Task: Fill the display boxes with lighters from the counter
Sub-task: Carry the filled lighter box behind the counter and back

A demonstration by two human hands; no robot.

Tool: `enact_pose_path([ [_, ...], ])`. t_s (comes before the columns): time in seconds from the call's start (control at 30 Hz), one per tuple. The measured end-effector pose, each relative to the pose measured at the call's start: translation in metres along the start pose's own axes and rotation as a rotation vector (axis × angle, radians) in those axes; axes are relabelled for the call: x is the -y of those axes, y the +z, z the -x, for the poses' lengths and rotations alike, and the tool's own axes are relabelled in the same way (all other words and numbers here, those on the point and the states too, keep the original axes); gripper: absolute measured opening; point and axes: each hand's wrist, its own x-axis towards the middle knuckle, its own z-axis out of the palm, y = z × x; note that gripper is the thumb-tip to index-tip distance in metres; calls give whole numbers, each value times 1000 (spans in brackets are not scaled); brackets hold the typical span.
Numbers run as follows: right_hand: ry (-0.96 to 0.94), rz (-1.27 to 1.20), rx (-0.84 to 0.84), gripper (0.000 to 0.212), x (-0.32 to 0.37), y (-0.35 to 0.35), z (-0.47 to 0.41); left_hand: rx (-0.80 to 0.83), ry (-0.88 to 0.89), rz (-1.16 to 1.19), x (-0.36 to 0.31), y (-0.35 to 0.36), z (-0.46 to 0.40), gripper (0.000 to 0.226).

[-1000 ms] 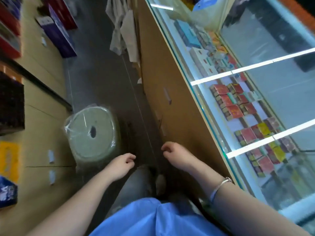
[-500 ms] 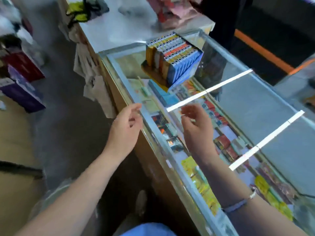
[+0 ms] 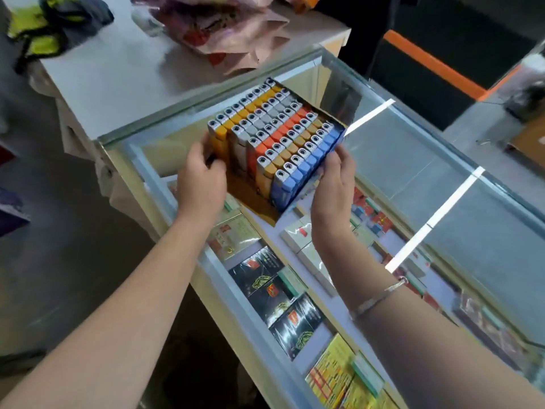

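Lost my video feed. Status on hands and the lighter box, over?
Left hand and right hand grip opposite sides of the display box on the glass counter. Lighters stand in rows; front corner has empty slots. Nothing in the way.

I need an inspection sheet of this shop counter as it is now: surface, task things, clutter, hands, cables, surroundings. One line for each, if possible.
Surface: glass counter top, light strips reflected on it; cigarette packs shelved beneath.
Job's things: display box on the glass, lighters upright in colour rows: yellow, grey, orange, tan, blue.
Clutter: pink plastic bag and yellow-green cloth on the white table behind.
Hands: left hand grips the box's near-left corner; right hand holds its blue side; bracelet on right wrist.
Cables: nothing seen.
Surroundings: grey floor at left.
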Motion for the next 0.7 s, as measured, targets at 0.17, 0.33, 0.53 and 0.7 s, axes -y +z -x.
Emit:
enact_pose_path([
  [0.17,-20,-99,-19,26,-5,9,-13,14,91,-102,5,3,-3,24],
  [0.33,10,-174,-69,26,-7,8,-14,52,52,-123,5,3,7,26],
  [0.53,92,-287,-36,18,-5,-17,-16,268,-4,32,5,-5,28,39],
  [0.7,144,-333,-11,19,-4,-49,-10,415,-41,235,-2,-6,44,45],
])
